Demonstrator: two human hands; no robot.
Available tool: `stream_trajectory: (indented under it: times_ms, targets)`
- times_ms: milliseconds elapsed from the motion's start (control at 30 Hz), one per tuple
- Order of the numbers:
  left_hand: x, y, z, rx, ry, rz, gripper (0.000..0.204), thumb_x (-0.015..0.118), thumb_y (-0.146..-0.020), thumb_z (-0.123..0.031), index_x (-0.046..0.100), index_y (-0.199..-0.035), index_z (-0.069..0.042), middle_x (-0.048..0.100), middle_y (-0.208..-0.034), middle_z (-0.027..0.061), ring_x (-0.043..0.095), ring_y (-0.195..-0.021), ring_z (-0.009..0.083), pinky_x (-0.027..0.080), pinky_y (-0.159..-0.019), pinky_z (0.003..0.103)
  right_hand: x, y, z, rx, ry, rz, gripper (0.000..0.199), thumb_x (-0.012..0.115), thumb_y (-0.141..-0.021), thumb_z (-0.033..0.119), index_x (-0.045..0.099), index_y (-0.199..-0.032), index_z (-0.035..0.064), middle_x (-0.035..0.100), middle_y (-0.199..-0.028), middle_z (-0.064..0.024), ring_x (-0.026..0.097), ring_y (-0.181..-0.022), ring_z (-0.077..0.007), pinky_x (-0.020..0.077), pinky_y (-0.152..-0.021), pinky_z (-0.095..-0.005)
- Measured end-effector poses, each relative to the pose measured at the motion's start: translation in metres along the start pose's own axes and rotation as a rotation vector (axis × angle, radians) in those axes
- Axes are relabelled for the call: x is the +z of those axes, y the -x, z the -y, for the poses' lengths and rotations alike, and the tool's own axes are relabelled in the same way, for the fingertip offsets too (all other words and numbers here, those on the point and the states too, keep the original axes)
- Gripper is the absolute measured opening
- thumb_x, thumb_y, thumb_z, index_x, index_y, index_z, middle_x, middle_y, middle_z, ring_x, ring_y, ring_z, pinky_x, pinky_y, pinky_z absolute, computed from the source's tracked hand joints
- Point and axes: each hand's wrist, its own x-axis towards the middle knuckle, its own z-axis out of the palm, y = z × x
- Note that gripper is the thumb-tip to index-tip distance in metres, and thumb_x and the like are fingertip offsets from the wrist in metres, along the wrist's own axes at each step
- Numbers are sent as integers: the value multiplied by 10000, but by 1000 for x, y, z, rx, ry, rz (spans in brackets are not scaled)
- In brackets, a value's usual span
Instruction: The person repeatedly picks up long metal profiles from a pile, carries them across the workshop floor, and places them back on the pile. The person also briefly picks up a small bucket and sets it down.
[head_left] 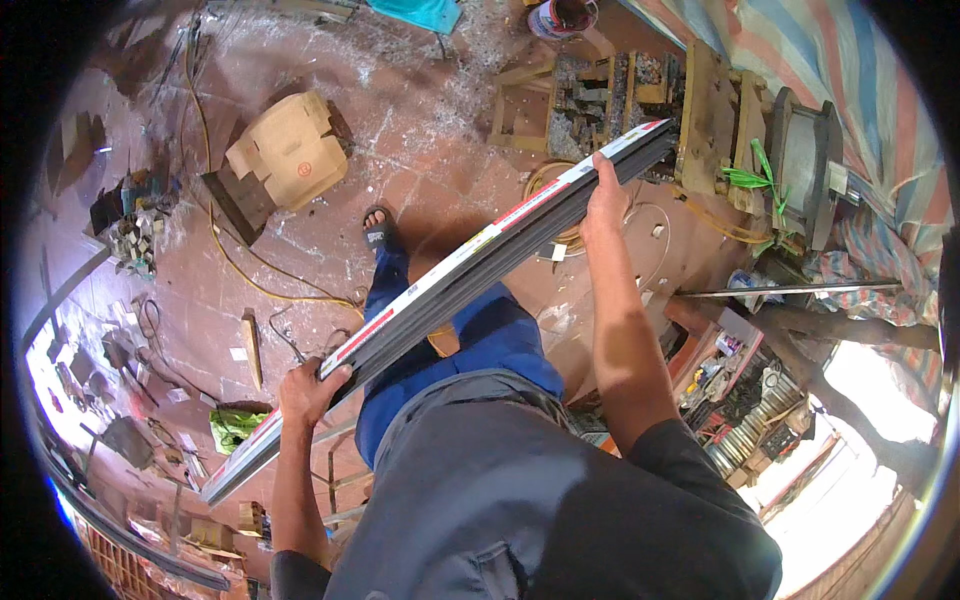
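Observation:
A long bundle of dark grey profile strips (470, 268), with a white, red and yellow printed band along its upper edge, slants across my body from lower left to upper right. My left hand (310, 390) grips it towards its lower left end, the thumb lying over the top. Near the upper right end, my right hand (604, 205) is closed round it, thumb on the printed edge. The bundle hangs above the floor in front of my legs and hides part of them. The fingers under the strips are hidden.
An opened cardboard box (290, 150) lies on the tiled floor at the far left, beside a yellow hose (215, 235). Wooden frames (525, 105) and a spool (808, 165) stand at the far right. A crate of tools and cans (745, 400) is at my right. Scraps litter the left.

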Motion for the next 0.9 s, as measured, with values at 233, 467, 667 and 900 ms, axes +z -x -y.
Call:
stream_trajectory:
  times_ms: [233, 467, 667, 900]
  targets:
    - [-7, 5, -12, -24, 8, -37, 714, 703, -776, -701, 776, -970, -18, 721, -826, 277, 725, -849, 450, 552, -812, 524, 9, 0, 4, -35, -50, -9, 449, 783, -881, 337, 673, -1078, -51, 677, -976, -103, 664, -813, -237, 559, -735, -416]
    - [-2, 8, -6, -71, -49, 5, 854, 637, -730, -845, 796, -1062, -74, 754, -968, 250, 735, -971, 411, 555, -889, 516, 9, 24, 18, 88, 58, 45, 706, 783, -846, 512, 665, -1225, -71, 669, -1206, -172, 656, -998, -343, 557, -865, -539]
    - [1, 15, -2, -89, -8, -32, 894, 602, -749, -859, 790, -1032, -31, 743, -1056, 278, 712, -1044, 438, 536, -951, 514, -7, 0, 7, 3, 350, -31, 683, 786, -859, 474, 681, -1173, -123, 701, -1119, -154, 675, -957, -270, 536, -874, -424]
    - [-1, 13, 2, -61, -17, -32, 956, 562, -759, -889, 786, -1103, -26, 742, -1080, 282, 706, -1082, 436, 529, -983, 509, 1, -22, -17, 26, -86, 119, 517, 730, -920, 421, 676, -1163, -32, 678, -981, -92, 646, -887, -234, 506, -819, -389]
